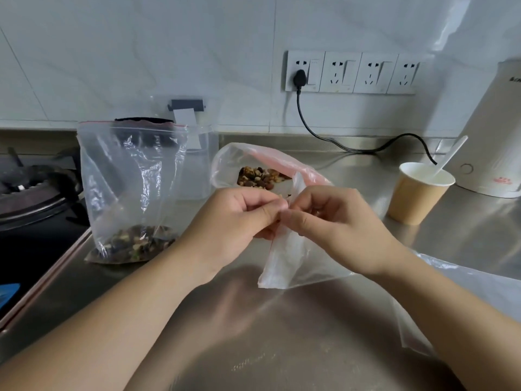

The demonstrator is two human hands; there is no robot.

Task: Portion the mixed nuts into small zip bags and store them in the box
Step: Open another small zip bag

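Pinching the mouth of a small clear empty zip bag (293, 261), both the left hand (239, 221) and the right hand (335, 224) have fingers curled tight on its rim — likely prising it open. A slip could reseal it. Mixed nuts (260, 177) wait in the pink-tinted plastic bag (270, 159) just behind — an elbow swing might scatter them. Steel surface (282, 334) ahead lies open; paper cup (417, 193) crowds the right.
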